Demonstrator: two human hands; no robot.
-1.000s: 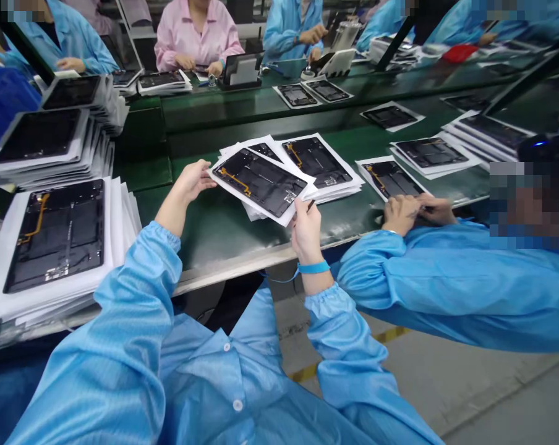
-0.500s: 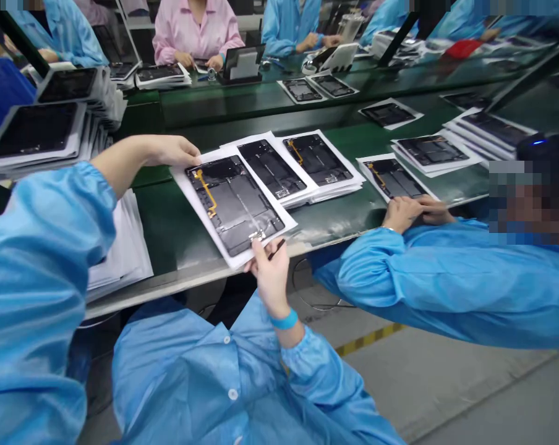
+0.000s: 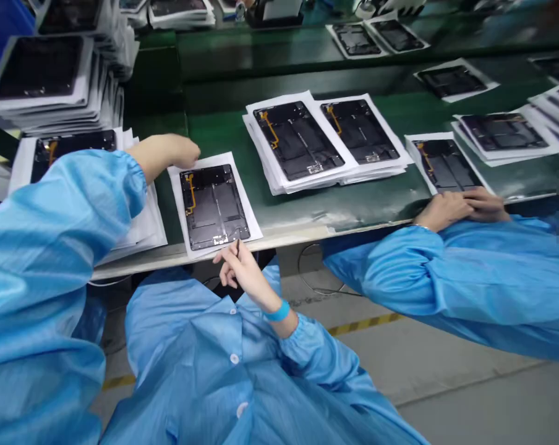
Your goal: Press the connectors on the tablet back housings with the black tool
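Note:
A tablet back housing [image 3: 219, 210] with an orange flex cable lies on a white sheet [image 3: 243, 194] at the bench's front edge. My left hand [image 3: 180, 150] is at the sheet's upper left corner; its fingers point down and are mostly hidden, so contact is unclear. Just below the housing's lower edge is my right hand [image 3: 245, 270], palm turned partly down. A short, thin dark stick [image 3: 237, 248] pokes up from between its thumb and fingers, the other fingers loosely bent. What kind of tool it is cannot be made out.
Stacked housings on white sheets [image 3: 300, 142] stand right of centre. More piles rise at the left [image 3: 38, 68], with white sheets [image 3: 143, 222] under my left forearm. A co-worker's hands [image 3: 460, 207] rest at another housing [image 3: 446, 164] on the right.
The housing and its sheet, held tilted in both hands before, now lie flat on the bench, lower left. My right hand has come off the sheet. The camera view has tilted down.

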